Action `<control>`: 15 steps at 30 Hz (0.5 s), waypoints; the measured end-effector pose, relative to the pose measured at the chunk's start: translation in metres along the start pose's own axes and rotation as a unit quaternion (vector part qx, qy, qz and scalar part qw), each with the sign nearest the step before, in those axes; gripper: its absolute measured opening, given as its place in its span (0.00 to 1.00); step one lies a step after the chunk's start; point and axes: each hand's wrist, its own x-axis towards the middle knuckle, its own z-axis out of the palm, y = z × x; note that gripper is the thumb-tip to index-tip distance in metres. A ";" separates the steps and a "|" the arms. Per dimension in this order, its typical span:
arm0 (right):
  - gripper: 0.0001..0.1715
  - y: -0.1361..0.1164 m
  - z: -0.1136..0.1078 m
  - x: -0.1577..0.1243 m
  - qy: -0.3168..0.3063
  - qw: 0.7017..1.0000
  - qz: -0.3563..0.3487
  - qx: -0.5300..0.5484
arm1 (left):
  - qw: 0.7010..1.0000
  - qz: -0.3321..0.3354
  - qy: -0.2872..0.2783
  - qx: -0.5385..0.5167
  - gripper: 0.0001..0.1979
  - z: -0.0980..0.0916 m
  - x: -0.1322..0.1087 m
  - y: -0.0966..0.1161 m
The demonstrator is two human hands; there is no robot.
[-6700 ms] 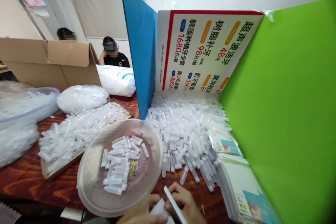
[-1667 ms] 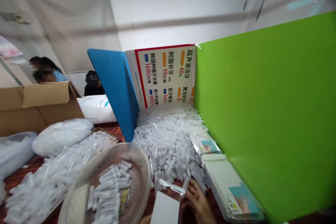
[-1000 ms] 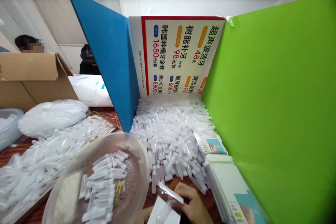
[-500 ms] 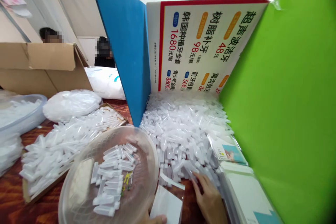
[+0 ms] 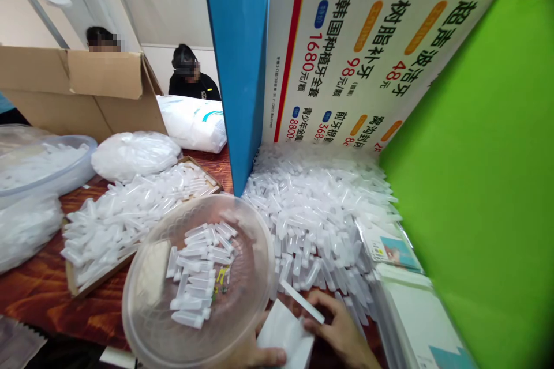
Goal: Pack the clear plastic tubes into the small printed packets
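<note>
Clear bag (image 5: 285, 335): bottom centre of the frame, white sheet inside, mouth strip raised.
Right hand (image 5: 343, 334): just right of the bag, fingertips pinching its mouth strip.
Left hand (image 5: 265, 356): bottom edge, thumb pressed on the bag's lower corner; other fingers hidden.
Round bowl (image 5: 264, 230): touching the bag's left side, holding tubes.
Tube pile (image 5: 320, 207): above, centre frame.

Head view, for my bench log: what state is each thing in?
cardboard box: flaps open.
clear bowl: part-filled with tubes.
tray: heaped with tubes.
small bag: mouth flap lifted.
right hand: pinching the small bag's mouth.
left hand: thumb on the small bag, rest hidden.
</note>
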 end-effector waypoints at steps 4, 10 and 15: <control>0.27 -0.005 0.003 0.005 -0.073 0.996 -0.015 -0.046 | 0.998 0.004 -0.062 0.028 0.40 -0.003 -0.006 0.006; 0.33 -0.013 0.007 0.013 -0.059 0.997 0.046 -0.008 | 0.992 0.007 -0.121 0.031 0.35 -0.006 0.005 0.000; 0.29 -0.007 0.012 0.023 -0.088 0.995 0.049 -0.002 | 0.990 -0.021 -0.137 0.023 0.29 0.000 0.010 0.012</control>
